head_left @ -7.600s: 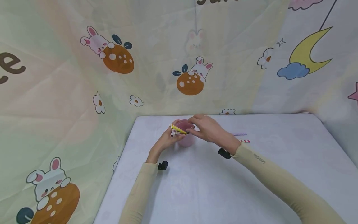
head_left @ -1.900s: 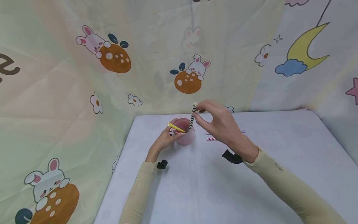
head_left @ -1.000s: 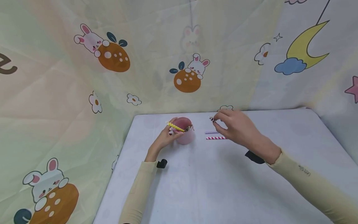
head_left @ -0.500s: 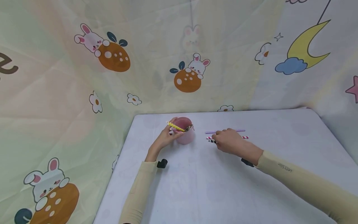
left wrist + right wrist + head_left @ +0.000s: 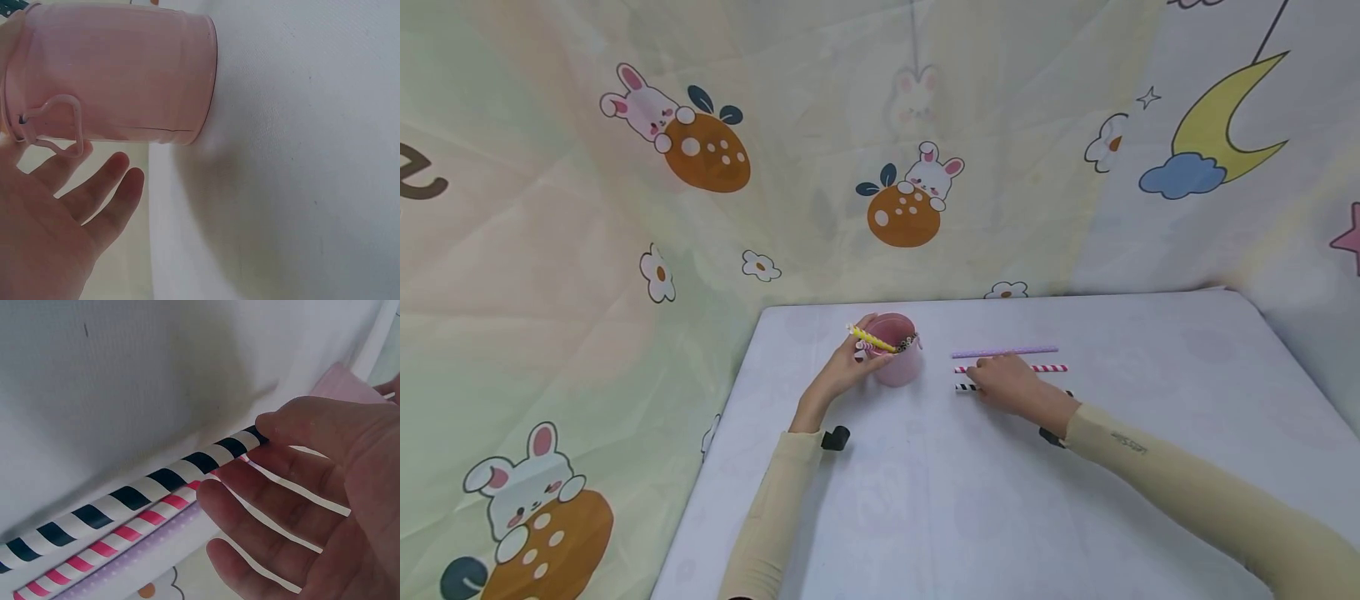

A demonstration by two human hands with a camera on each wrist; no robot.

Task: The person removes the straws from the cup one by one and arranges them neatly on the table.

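Observation:
My left hand (image 5: pixel 841 375) grips the rim of a small pink metal bucket (image 5: pixel 898 372), its other fingers spread beside the wall in the left wrist view. A yellow-striped paper straw (image 5: pixel 871 338) leans out of the bucket over the left hand, with a pink-striped one below it and dark straw ends inside. At the right, my right hand (image 5: pixel 1011 385) pinches a black-and-white striped paper straw (image 5: pixel 130 497) between thumb and index finger, low at the tabletop. Beyond that straw lie a red-and-white striped straw (image 5: pixel 1049 368) and a purple dotted straw (image 5: pixel 1004 352), roughly parallel.
A white-covered table (image 5: pixel 925 500) bears everything. Behind and to the left hangs a printed curtain (image 5: pixel 820 167) that meets the table's back edge. The bucket's wire handle (image 5: pixel 78 125) hangs at its side.
My right hand has drawn the black-striped straw out of the bucket, carried it right and lowered it to the table in front of the red-striped straw. My left hand has stayed on the bucket.

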